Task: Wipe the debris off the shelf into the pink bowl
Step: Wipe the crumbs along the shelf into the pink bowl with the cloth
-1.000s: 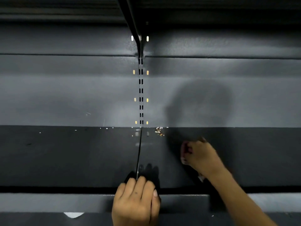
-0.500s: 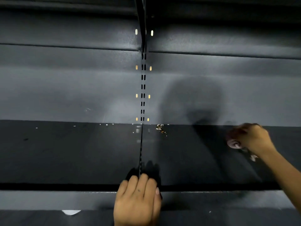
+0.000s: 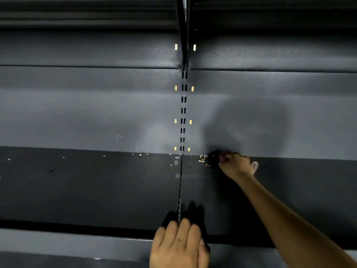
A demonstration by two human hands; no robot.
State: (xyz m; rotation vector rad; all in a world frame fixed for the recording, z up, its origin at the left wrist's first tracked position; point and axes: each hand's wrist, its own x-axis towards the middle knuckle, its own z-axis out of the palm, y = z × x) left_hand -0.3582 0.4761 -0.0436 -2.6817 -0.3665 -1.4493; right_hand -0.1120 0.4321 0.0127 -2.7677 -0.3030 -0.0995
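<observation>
Dark metal shelf (image 3: 96,186) across the frame: rigid, slick, easy to sweep. Left hand (image 3: 177,242) at 6 o'clock, curled over the front lip; grasp underneath hidden, impossible to judge. Right hand (image 3: 234,165) at its 1 o'clock, clenched on a soft pale rag (image 3: 255,166), mostly concealed. Just at 9 o'clock of that fist, debris (image 3: 203,160): light loose crumbs, likely to scatter, better swept toward 6 o'clock than pinched. No pink bowl in sight.

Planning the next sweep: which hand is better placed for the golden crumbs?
Right: the right hand, gripping a pale wad, is beside the golden crumbs; the left hand rests at the dark shelf's front.
</observation>
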